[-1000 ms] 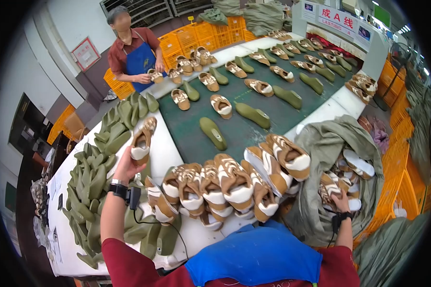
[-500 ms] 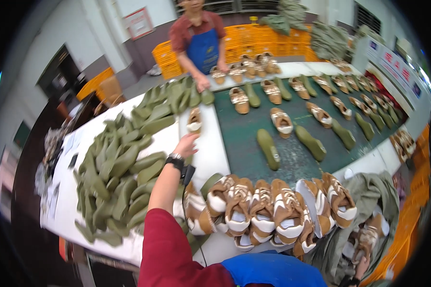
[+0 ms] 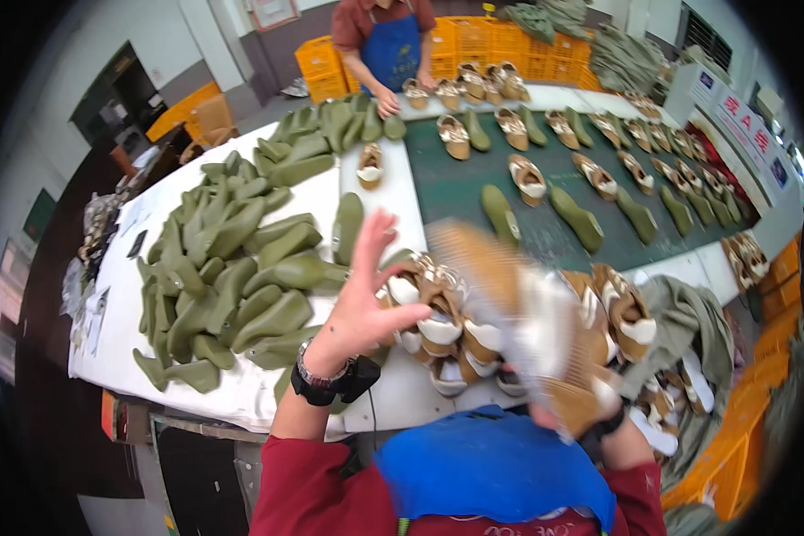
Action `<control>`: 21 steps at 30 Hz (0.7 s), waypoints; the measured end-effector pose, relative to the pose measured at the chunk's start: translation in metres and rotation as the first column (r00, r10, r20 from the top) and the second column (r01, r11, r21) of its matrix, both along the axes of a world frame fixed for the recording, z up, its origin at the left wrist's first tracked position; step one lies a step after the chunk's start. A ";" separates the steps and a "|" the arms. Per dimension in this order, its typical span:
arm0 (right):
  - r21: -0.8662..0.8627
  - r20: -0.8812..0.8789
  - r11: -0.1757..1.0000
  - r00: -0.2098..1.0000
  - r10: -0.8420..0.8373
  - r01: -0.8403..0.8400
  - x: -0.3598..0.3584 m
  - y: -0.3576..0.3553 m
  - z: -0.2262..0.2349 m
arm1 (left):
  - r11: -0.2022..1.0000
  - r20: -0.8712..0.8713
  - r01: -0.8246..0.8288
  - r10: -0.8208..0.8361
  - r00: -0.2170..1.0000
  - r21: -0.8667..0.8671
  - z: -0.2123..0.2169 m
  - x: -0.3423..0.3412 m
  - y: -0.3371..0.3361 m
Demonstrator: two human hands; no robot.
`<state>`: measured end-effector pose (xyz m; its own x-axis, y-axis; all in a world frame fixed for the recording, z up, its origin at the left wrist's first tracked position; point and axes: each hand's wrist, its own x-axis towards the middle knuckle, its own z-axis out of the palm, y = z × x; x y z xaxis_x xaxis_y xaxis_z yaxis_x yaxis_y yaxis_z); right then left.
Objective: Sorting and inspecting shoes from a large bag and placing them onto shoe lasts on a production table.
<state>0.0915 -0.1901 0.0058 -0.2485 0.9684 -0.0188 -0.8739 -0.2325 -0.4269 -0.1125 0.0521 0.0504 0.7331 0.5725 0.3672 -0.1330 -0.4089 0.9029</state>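
My left hand (image 3: 359, 299) is raised over the near side of the table, its fingers spread and nothing in them. In my right hand (image 3: 545, 416) is a brown-and-white shoe (image 3: 540, 330), smeared by motion and held up in front of me; most of that hand is hidden behind it. A second shoe may be with it, but the blur prevents telling. Below and around the held shoe stand several brown-and-white shoes (image 3: 442, 317) in a stacked row. One green shoe last (image 3: 347, 223) lies just beyond my left hand.
A large heap of green lasts (image 3: 232, 286) covers the left of the white table (image 3: 107, 295). Shoes and lasts stand in rows on the green belt (image 3: 554, 228). Across the table a person in a blue apron (image 3: 391, 58) touches lasts. An orange crate (image 3: 759, 393) with grey-green cloth (image 3: 701, 322) is at right.
My right hand has come up from the crate at right with the shoe. My left hand has drawn back from the single shoe on the table's white strip, leaving it there.
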 end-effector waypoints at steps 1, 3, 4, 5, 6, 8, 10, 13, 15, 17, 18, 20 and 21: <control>-0.087 0.319 0.996 0.947 0.033 -0.005 -0.007 0.016 -0.026 | 0.991 0.101 0.042 -0.029 0.994 -0.129 -0.017 0.007 0.006; -0.081 0.060 0.974 0.975 0.215 -0.210 -0.025 0.044 -0.027 | 0.898 0.325 0.110 0.039 0.945 -0.427 -0.024 0.008 0.006; -0.001 -0.161 0.942 0.929 0.332 -0.336 -0.028 0.053 -0.033 | 0.894 0.327 0.115 0.037 0.944 -0.432 -0.029 0.003 0.010; -0.002 -0.214 0.931 0.910 0.356 -0.365 -0.031 0.060 -0.036 | 0.902 0.276 0.070 0.056 0.960 -0.426 -0.036 -0.007 0.017; -0.002 -0.266 0.920 0.887 0.378 -0.393 -0.034 0.064 -0.037 | 0.909 0.225 0.025 0.077 0.971 -0.417 -0.041 -0.014 0.020; -0.074 0.009 0.930 0.932 0.363 -0.361 -0.029 0.066 -0.040 | 0.899 0.231 -0.088 0.204 0.951 -0.429 -0.033 -0.022 0.015; -0.378 0.526 0.918 0.844 0.105 0.121 -0.038 0.073 -0.027 | 0.868 0.233 -0.161 0.298 0.926 -0.470 -0.044 -0.039 0.028; 0.021 0.018 0.988 0.988 0.153 -0.153 -0.003 0.079 -0.032 | 0.832 0.165 -0.231 0.355 0.920 -0.504 -0.050 -0.045 0.041; -0.108 0.277 0.994 0.960 0.033 -0.003 -0.013 0.081 -0.016 | 0.818 0.155 -0.219 0.348 0.925 -0.532 -0.060 -0.047 0.050; -0.148 0.531 0.976 0.845 -0.058 0.160 -0.018 0.083 0.003 | 0.853 0.048 -0.260 0.315 0.948 -0.451 -0.069 -0.047 0.058; -0.147 0.539 0.973 0.839 -0.074 0.181 -0.015 0.085 0.011 | 0.858 0.057 -0.240 0.296 0.953 -0.454 -0.075 -0.049 0.062; -0.126 0.623 0.984 0.782 -0.019 0.124 0.003 0.096 0.029 | 0.824 0.083 -0.137 0.217 0.973 -0.550 -0.086 -0.050 0.073; -0.120 0.660 0.989 0.751 0.015 0.086 0.013 0.106 0.041 | 0.798 0.095 -0.094 0.186 0.978 -0.595 -0.090 -0.053 0.077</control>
